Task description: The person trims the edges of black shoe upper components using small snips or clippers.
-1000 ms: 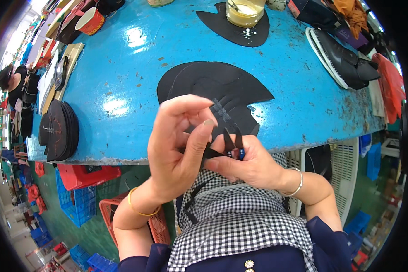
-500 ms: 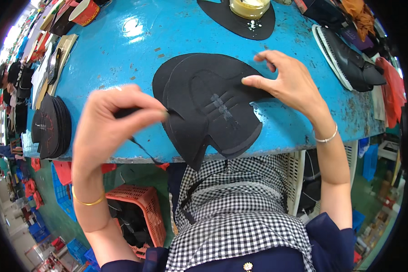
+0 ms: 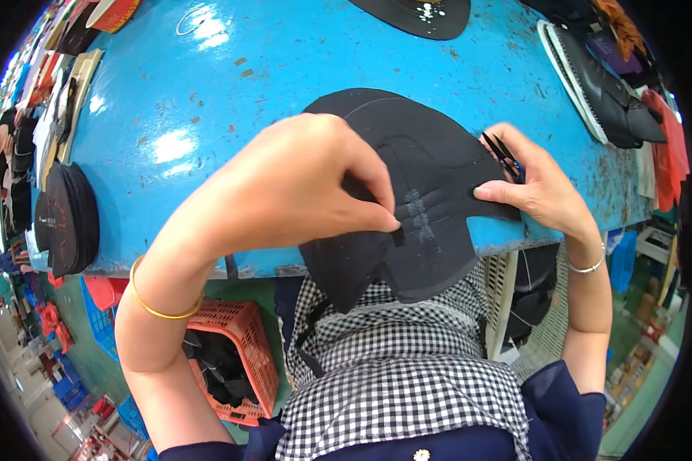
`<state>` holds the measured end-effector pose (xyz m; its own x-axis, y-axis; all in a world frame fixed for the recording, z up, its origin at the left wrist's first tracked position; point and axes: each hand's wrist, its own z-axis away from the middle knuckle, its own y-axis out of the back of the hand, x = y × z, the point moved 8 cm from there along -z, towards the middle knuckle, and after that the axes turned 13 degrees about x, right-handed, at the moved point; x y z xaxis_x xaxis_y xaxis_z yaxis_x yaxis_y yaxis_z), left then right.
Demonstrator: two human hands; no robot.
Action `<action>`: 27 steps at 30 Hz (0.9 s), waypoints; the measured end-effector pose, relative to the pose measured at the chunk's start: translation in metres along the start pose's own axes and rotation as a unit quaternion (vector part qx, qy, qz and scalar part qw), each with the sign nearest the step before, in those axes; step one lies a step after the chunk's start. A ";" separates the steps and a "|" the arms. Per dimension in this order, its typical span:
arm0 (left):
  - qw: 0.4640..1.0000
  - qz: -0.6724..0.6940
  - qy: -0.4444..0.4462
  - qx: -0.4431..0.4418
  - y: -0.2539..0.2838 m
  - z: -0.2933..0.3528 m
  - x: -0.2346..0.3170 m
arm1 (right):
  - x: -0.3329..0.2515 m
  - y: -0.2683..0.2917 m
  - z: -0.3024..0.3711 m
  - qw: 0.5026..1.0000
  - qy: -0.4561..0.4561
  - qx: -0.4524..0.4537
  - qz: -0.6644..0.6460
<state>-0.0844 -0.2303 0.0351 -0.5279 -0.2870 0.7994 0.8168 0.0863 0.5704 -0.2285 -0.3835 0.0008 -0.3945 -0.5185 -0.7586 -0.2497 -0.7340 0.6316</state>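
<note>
A flat black shoe-upper piece (image 3: 438, 142) lies at the table's near edge, its notched lower end hanging over my apron. Slits and a greyish patch mark its middle. My left hand (image 3: 300, 180) is above its left part, thumb and forefinger pinched on the dark end of a thin black strip (image 3: 398, 240), beside the slits. My right hand (image 3: 534, 180) grips the piece's right edge, thumb on top and the other fingers partly hidden. Narrow dark pointed shapes (image 3: 501, 150) show among those fingers; I cannot make out what they are.
A stack of black cut pieces (image 3: 73, 219) sits at the table's left edge. Black boots with white soles (image 3: 584, 92) lie at the right. A black piece with white spots (image 3: 430, 19) is at the far side. Below the table stands an orange basket (image 3: 265, 369) of black material.
My left hand has moved right, over the black piece, bringing its fingertips near the slits. My right hand has come down onto the right edge and grips it. The piece has shifted slightly right.
</note>
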 end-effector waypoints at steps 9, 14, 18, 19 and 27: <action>0.992 -0.074 -0.094 -0.030 -0.046 -0.027 0.006 | 0.015 0.025 0.011 0.980 -0.044 0.072 -0.181; 0.990 -0.109 -0.085 -0.027 -0.051 -0.031 0.005 | -0.014 0.004 0.019 0.993 0.047 -0.010 -0.110; 0.990 -0.120 -0.048 -0.052 -0.053 -0.032 0.004 | -0.034 -0.016 0.023 0.961 0.273 -0.025 0.032; 0.989 -0.123 -0.074 -0.032 -0.053 -0.032 0.005 | -0.039 -0.022 0.026 0.940 0.329 -0.031 0.078; 0.965 -0.222 -0.132 0.043 -0.043 -0.030 0.013 | -0.041 -0.037 0.023 0.916 0.350 -0.133 0.144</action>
<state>-0.1195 -0.2661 0.0157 -0.8714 -0.0611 0.4868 0.4806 0.0934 0.8719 -0.2233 -0.3244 0.0123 0.2775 -0.7932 -0.5420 0.0363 -0.5551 0.8310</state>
